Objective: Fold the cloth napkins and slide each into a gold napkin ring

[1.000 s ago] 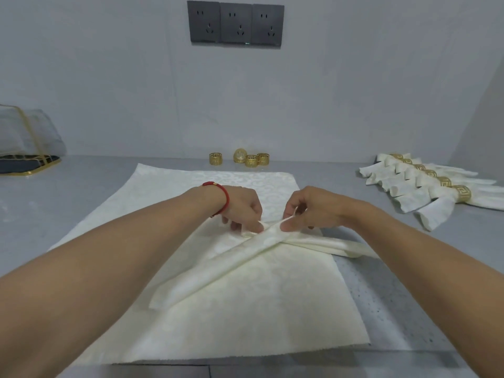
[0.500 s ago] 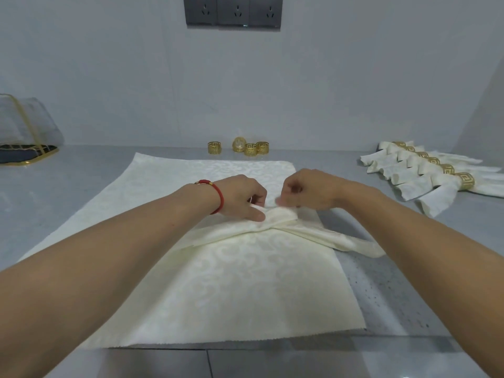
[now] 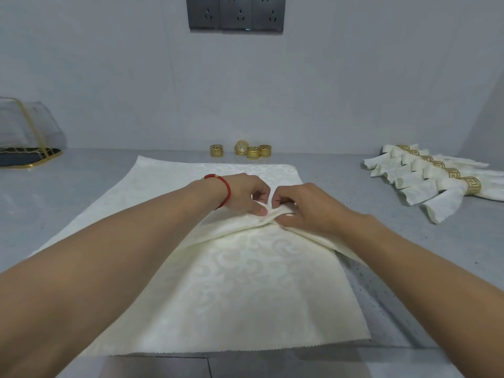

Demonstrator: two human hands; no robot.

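A cream napkin folded into a long strip (image 3: 237, 227) lies bent in a V across a flat cream cloth (image 3: 245, 290) on the grey table. My left hand (image 3: 245, 193) and my right hand (image 3: 302, 207) meet at the bend of the strip, and each pinches the fabric between thumb and fingers. The strip's two ends run down-left and down-right under my forearms. Several loose gold napkin rings (image 3: 252, 151) stand by the wall beyond the cloth.
Several folded napkins in gold rings (image 3: 436, 178) lie in a row at the right. A clear bag with gold trim (image 3: 27, 135) sits at the far left. The table's front edge (image 3: 207, 365) runs just below the cloth. Wall sockets (image 3: 236, 13) hang above.
My two hands have drawn closer together at the bend, bunching the strip. The strip's left end has swung up from pointing toward me into a flatter V.
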